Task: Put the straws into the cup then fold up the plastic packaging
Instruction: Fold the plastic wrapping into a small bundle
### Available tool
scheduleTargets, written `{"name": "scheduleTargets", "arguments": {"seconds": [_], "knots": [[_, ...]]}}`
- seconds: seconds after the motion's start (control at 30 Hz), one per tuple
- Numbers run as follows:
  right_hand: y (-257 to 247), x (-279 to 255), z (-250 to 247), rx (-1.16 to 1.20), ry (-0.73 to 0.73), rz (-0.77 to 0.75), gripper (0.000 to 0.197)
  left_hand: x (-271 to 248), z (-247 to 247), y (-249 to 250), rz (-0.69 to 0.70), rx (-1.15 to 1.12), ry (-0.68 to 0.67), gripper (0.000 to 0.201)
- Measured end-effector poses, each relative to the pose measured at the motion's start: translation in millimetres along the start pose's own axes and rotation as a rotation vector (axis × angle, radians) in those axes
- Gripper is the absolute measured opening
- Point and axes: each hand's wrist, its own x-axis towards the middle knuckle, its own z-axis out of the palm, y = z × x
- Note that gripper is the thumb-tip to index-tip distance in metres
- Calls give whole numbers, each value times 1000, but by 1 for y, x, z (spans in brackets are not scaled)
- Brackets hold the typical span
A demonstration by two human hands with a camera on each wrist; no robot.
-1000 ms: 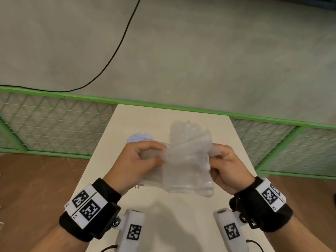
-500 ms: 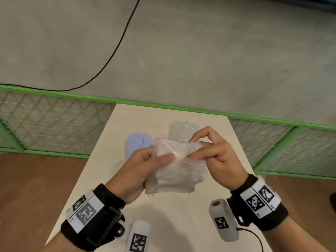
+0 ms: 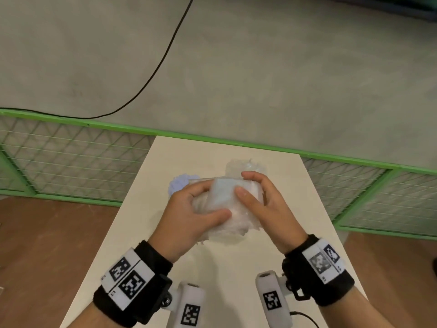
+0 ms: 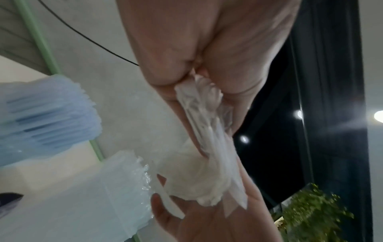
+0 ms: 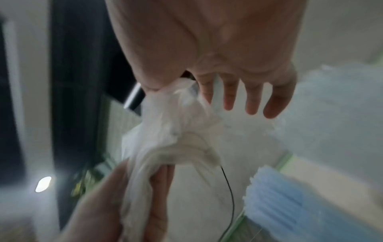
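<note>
I hold the clear plastic packaging (image 3: 225,202) above the table, folded into a small thick pad. My left hand (image 3: 209,201) grips its left side, thumb on top and fingers curled underneath. My right hand (image 3: 242,183) pinches the right side with the thumb on top and the fingers behind. The left wrist view shows the crumpled packaging (image 4: 207,144) squeezed in my palm. In the right wrist view the packaging (image 5: 176,139) hangs between both hands. A bunch of blue straws (image 3: 178,183) stands upright just behind my left hand. Clear straws (image 3: 246,165) stand behind my right hand. The cups are hidden.
The white table (image 3: 212,268) is narrow, with brown floor on both sides. A green mesh fence (image 3: 71,157) runs along its far edge. A black cable (image 3: 151,76) lies on the grey floor beyond.
The packaging has been folded over from a loose upright sheet into a smaller pad. My right thumb now lies on top of it, and both hands have closed in together.
</note>
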Motion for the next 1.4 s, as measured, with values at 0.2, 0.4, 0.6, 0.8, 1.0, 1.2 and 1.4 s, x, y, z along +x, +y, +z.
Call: {"name": "scheduleTargets", "arguments": {"seconds": [0.2,0.4,0.6,0.8,1.0,1.2,1.4], "knots": [[11,4,18,321,-92,93,46,1,-16,-6,-40,-64,-121,75],[12,13,31,-382,60,-312,36,2,-21,-3,46,-62,-97,25],[5,17,55,-71,95,32,66,8,-37,-13,142,112,93,25],[11,23,62,19,-116,73,36,9,-60,-24,146,14,46,26],[9,17,56,-273,-258,-48,41,13,-99,-16,-120,-110,-279,55],[-8,16,46,-480,-370,-83,50,23,-87,-8,-264,210,-594,40],[15,-1,25,191,-100,92,99,28,-49,-20,-104,73,-207,43]]}}
